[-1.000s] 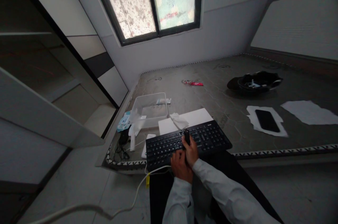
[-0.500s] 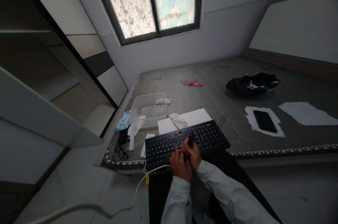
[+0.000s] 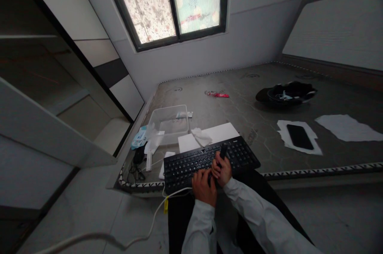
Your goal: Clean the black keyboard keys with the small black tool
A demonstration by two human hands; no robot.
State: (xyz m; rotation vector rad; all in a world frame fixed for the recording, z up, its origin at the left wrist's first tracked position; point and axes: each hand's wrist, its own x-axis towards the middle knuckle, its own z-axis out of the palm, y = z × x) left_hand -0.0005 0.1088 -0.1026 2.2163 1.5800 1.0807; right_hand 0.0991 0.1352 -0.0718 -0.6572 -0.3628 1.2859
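Observation:
A black keyboard [image 3: 185, 165] lies tilted across my lap and the edge of the mattress. My left hand [image 3: 204, 187] is at its front edge, fingers bent over the lower keys and thumb toward the right. Close beside it, my right hand [image 3: 222, 169] is closed around a slim black stick-like handle [image 3: 223, 150] that juts up from the fist. The handle's lower end is hidden by the fingers, so its kind does not show. Behind the keyboard are a white sheet [image 3: 223, 132] and a crumpled tissue [image 3: 202, 137] on top of it.
On the mattress [image 3: 239, 106] are a clear plastic box [image 3: 173, 138], a blue packet [image 3: 139, 137], a red item [image 3: 220, 95], a dark cap [image 3: 284, 95] and a phone [image 3: 299, 137] on paper. A pale cable [image 3: 152, 226] runs past my left knee.
My right hand has shifted slightly right, and the black handle has moved up and right with it, now more upright. My left hand stays at nearly the same place on the keyboard.

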